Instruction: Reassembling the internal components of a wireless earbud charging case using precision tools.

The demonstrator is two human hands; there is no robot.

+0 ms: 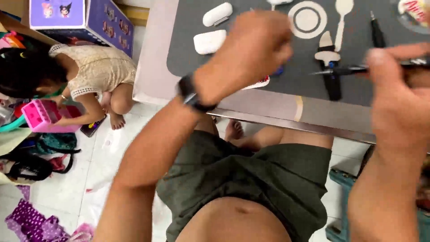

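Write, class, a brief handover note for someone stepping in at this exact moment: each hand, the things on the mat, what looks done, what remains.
Left hand: closed in a fist above the dark grey mat; contents hidden.
Right hand: fingers pinching a slim black pen-like tool, tip pointing left.
On the mat: two white oblong cases, a pale wooden ring, a pale wooden spoon shape.
Done: cut shapes laid out.
Left: cannot tell; motion blur.

Pale table [264, 117] under grey mat [286, 49], perhaps two white cases [210, 41]
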